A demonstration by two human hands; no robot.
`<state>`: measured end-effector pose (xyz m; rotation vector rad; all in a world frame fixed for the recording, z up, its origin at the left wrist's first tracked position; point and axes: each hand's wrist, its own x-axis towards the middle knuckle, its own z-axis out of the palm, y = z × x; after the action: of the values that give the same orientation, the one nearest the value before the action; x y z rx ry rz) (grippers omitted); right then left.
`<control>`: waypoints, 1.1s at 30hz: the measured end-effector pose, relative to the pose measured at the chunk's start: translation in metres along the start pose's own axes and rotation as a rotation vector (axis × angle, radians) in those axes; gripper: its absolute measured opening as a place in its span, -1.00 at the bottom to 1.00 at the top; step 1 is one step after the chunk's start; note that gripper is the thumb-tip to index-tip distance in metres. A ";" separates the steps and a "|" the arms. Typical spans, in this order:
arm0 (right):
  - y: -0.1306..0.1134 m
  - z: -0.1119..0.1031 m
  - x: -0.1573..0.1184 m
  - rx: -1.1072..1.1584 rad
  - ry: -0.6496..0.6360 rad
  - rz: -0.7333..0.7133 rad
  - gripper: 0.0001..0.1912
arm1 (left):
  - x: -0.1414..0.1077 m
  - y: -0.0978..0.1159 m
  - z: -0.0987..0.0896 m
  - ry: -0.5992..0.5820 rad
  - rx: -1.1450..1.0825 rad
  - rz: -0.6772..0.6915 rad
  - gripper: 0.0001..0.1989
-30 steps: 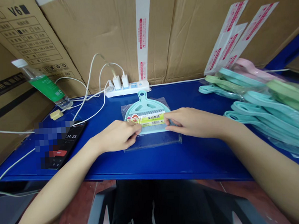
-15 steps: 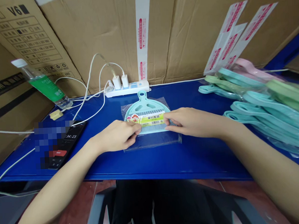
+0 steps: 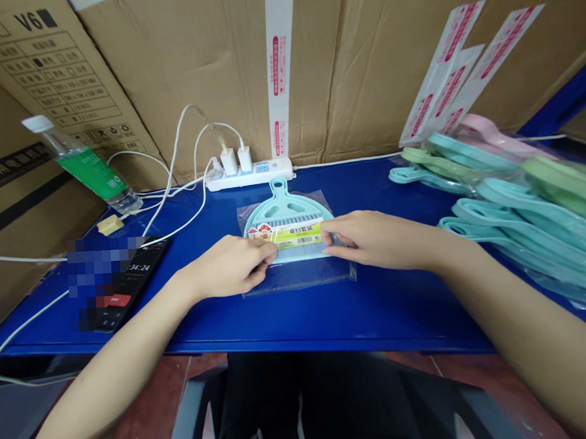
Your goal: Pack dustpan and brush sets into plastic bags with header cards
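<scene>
A light-blue dustpan with a brush (image 3: 285, 205) lies flat on the table, its handle pointing away from me. Clear plastic bag (image 3: 315, 274) film shows around it; whether the set is inside or on top of the bag I cannot tell. Across the bristles runs a yellow-green printed label (image 3: 296, 234) with a mushroom picture, upside down to me. My left hand (image 3: 239, 265) is closed with its fingertips at the label's left end. At the right end my right hand (image 3: 367, 238) pinches the label's edge between thumb and fingers.
Wrapped dustpan sets (image 3: 543, 226) in blue, green and pink are piled at the right. A power strip (image 3: 251, 174) with chargers and cables stands at the back. On the left are a phone (image 3: 134, 280) and a tilted bottle (image 3: 91, 171). Cardboard (image 3: 363, 65) walls the back.
Only the phone's timer has advanced by a second. Both hands, the label and the dustpan have stayed in place.
</scene>
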<state>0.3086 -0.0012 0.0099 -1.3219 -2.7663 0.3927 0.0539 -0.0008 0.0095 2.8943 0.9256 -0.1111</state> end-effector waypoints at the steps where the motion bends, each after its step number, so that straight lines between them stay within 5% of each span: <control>1: 0.000 0.000 0.000 0.002 0.000 0.000 -0.87 | 0.000 0.000 0.000 0.001 0.001 0.000 -0.90; 33: -0.001 -0.001 -0.003 -0.047 0.008 0.000 -0.88 | 0.001 -0.002 0.001 0.007 0.001 0.008 -0.89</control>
<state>0.3095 -0.0037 0.0109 -1.3298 -2.7863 0.3233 0.0536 0.0008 0.0083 2.9007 0.9159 -0.1007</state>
